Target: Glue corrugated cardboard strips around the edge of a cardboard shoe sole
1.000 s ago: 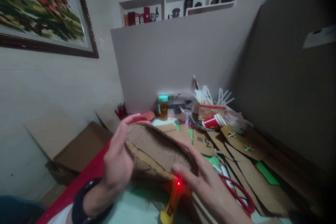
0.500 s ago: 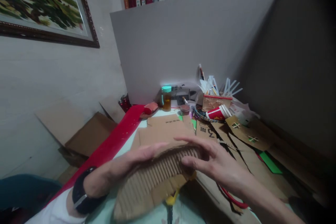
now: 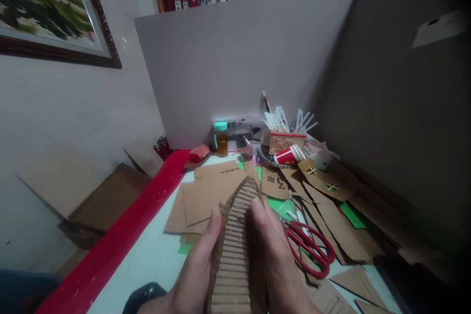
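Observation:
A long piece of corrugated cardboard (image 3: 235,255), its ridges showing and its far end tapering to a rounded point, is held upright lengthwise in front of me. My left hand (image 3: 196,270) grips its left edge, thumb along the side. My right hand (image 3: 277,260) clasps the right edge, with the thumb near the tapered tip. The fingers beneath the cardboard are hidden. Just right of my right hand lie red-handled scissors (image 3: 311,248) on the table, their blades partly covered. Flat cardboard sheets (image 3: 209,198) lie beyond my left hand.
Cardboard strips (image 3: 331,216) cover the table's right side. At the back stand a bottle with a turquoise lid (image 3: 221,140), a box of white strips (image 3: 287,142) and a tipped red paper cup (image 3: 289,155). A red band (image 3: 140,225) runs along the left edge.
The cardboard has turned from slanting sideways to pointing away from me. My right hand has gone from its far end to its right side. The scissors' handles now show more fully.

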### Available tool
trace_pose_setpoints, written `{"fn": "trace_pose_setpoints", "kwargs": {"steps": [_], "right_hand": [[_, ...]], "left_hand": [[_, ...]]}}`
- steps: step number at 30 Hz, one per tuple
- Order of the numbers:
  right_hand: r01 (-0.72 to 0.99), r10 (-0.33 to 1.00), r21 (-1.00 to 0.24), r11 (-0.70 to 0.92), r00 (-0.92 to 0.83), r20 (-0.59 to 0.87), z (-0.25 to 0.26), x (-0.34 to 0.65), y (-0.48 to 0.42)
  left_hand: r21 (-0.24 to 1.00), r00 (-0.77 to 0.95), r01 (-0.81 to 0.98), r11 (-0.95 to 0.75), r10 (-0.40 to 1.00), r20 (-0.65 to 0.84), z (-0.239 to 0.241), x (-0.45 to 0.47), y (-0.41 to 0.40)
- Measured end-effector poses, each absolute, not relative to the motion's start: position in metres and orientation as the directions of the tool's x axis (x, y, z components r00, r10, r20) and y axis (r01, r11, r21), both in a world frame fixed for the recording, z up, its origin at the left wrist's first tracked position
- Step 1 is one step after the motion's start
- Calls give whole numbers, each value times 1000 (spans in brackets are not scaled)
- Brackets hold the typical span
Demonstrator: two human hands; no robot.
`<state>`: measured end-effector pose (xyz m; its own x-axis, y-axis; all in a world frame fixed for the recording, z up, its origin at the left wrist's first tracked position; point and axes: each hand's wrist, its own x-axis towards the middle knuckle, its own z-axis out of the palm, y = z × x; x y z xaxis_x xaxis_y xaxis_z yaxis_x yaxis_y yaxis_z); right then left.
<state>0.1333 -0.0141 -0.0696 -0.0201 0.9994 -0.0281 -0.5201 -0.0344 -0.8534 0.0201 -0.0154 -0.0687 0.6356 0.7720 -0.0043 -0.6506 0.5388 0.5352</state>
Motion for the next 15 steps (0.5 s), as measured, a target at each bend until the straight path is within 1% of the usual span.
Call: {"fn": "trace_pose_setpoints", "kwargs": {"steps": [2,4,7,10,12,15], "right_hand": [[-561,995,-826,-51,44,-92,-70,129,-19],[-555,991,-831,-40,84,-104,-70,128,-21],[-501,989,-866,-10,123,-83,-70,128,-24],[-454,982,-891,-8,167,-94,-72,130,-24],[-417,983,-909,12,169,-65,-74,132,-21],[-361,993,-931,59,115,19,-75,137,-13]], "left_hand": [[499,614,-682,534,789,-5,-70,23,-19],[495,569,-710,501,822,-15,-72,23,-22],[547,493,-715,435,869,-46,-79,20,-23],[582,476,-692,427,876,-78,-85,16,-20],[594,469,-690,413,881,-68,-86,16,-17],[593,494,-689,416,869,-35,-79,19,-12]]}}
